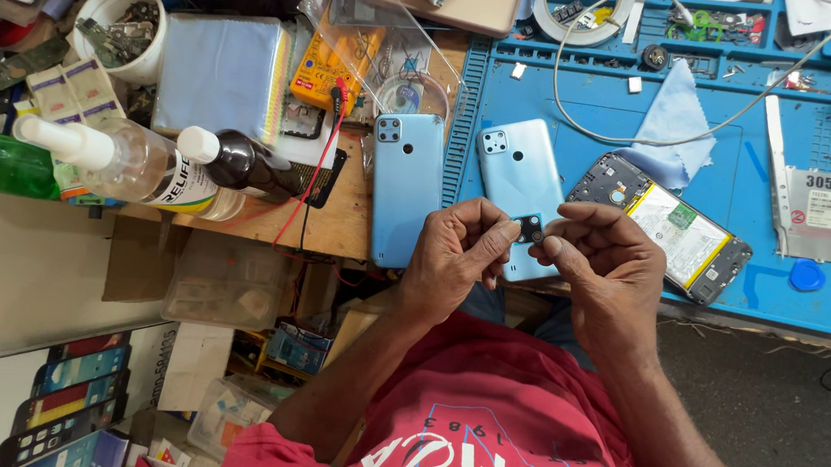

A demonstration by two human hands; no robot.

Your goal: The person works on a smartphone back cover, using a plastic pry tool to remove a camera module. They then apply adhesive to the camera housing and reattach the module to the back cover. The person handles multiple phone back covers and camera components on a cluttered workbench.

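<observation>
Both hands meet over the bench's front edge and pinch a small black square camera-lens piece (531,230) between their fingertips. My left hand (455,258) grips it from the left, my right hand (600,266) from the right. Just behind the hands lie two light-blue phone back covers, one (405,186) on the wooden bench and one (517,177) on the blue mat, partly hidden by my fingers. To the right an opened phone body (674,232) shows its battery and circuit board.
A blue work mat (763,277) carries a blue cloth (672,125), a white cable, a metal plate and small parts. On the left stand a clear bottle (138,160), a dark bottle (240,163), a yellow multimeter (335,62) and a white cup of parts (123,28).
</observation>
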